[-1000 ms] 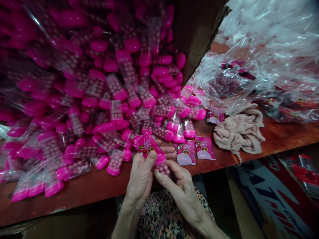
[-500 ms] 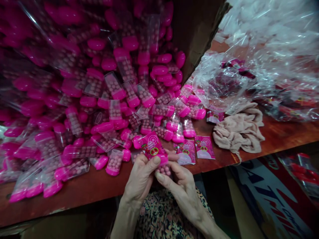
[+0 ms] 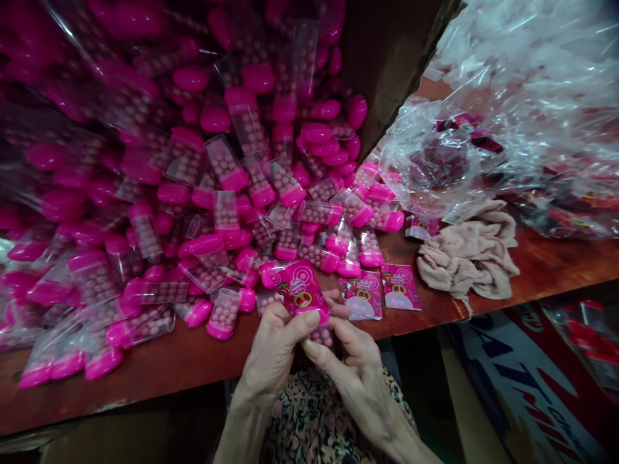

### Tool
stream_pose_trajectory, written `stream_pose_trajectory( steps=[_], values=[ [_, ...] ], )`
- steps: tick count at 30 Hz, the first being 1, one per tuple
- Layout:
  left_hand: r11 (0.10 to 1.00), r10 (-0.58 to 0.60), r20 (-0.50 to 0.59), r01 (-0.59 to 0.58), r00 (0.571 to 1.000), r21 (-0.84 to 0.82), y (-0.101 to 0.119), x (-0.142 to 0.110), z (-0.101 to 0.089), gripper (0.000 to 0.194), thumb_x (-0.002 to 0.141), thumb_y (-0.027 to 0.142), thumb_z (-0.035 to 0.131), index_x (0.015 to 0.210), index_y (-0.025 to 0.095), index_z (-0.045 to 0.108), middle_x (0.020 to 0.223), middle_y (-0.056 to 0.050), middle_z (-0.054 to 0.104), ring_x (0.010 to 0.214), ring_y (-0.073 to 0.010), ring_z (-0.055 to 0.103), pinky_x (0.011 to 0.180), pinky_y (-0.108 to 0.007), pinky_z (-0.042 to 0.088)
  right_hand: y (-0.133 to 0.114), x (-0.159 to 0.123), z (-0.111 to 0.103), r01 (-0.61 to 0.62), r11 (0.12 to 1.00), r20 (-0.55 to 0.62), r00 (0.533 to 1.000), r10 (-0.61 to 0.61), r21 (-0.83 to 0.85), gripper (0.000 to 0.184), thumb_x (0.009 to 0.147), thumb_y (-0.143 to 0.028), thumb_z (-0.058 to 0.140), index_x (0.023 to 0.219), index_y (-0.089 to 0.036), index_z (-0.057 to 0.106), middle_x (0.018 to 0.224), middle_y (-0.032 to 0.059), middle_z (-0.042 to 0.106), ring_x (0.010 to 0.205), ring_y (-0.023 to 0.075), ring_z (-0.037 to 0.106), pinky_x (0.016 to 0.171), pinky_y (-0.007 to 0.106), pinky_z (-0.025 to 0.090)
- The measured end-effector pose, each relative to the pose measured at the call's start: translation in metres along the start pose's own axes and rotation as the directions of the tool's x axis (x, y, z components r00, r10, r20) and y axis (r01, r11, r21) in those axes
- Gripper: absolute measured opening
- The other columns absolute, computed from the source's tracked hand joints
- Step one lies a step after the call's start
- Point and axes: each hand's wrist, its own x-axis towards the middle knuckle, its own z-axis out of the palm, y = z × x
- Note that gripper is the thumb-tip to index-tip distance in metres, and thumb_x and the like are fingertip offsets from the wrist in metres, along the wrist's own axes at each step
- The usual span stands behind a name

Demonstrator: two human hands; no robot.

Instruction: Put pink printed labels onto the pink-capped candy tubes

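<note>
Above the reddish wooden table [image 3: 159, 374], left hand [image 3: 275, 348] and right hand [image 3: 351, 367] are pinching a pink-labelled clear plastic tube of pink balls [image 3: 300, 291] between thumbs and fingers, its long axis slanting from upper left toward the right hand, which is holding the lower end.

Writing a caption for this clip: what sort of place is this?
Likely a candy-packing workshop: heaped pink-capped tubes of round sweets, loose printed labels, and plastic sacks on a wooden bench.
</note>
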Motion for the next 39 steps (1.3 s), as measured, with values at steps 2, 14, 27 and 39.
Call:
stream_pose_trajectory(
  steps=[2,14,27,39],
  values=[
    [1.000,0.005,0.068,-0.006,0.998,0.015,0.003,0.000,-0.002,0.022,0.072,0.029,0.067,0.084,0.011,0.075,0.078,-0.011,0.073,0.061,-0.0178,0.062,0.063,-0.030,0.047,0.001,-0.001,-0.004,0.016,1.000,0.002,1.000,-0.016,-0.014,0.020,0.083,-0.033,0.061,0.098,-0.022,0.066,0.080,0.0000,0.063,0.071,0.0129,0.056,0.064,0.022,0.046],
    [0.993,0.106,-0.102,-0.109,0.989,-0.032,-0.001,-0.007,0.004,0.015,0.074,0.020,0.066,0.087,0.018,0.073,0.083,-0.006,0.073,0.058,-0.0136,0.061,0.059,-0.026,0.048,-0.010,0.000,-0.005,0.143,0.977,0.113,0.985,-0.127,-0.155,0.033,0.087,-0.031,0.055,0.120,-0.028,0.055,0.109,0.0014,0.065,0.101,0.0175,0.060,0.087,0.026,0.048],
    [0.997,0.065,-0.016,-0.066,0.998,-0.028,0.002,-0.006,0.008,0.020,0.068,0.019,0.070,0.087,0.015,0.073,0.081,-0.007,0.072,0.058,-0.0136,0.059,0.059,-0.026,0.047,-0.009,-0.002,-0.004,0.114,0.989,0.050,0.993,-0.110,-0.093,0.019,0.086,-0.033,0.055,0.100,-0.023,0.063,0.090,0.0018,0.066,0.084,0.0168,0.062,0.073,0.023,0.051],
    [0.987,0.156,-0.099,-0.159,0.983,-0.019,0.002,-0.006,0.008,0.010,0.072,0.015,0.064,0.079,0.016,0.072,0.082,-0.007,0.073,0.088,-0.0244,0.065,0.079,-0.035,0.049,-0.016,0.001,-0.006,0.075,0.980,0.193,0.980,-0.039,-0.184,0.025,0.091,-0.029,0.047,0.115,-0.024,0.053,0.083,-0.0012,0.066,0.071,0.0132,0.062,0.064,0.021,0.049]
  ],
)
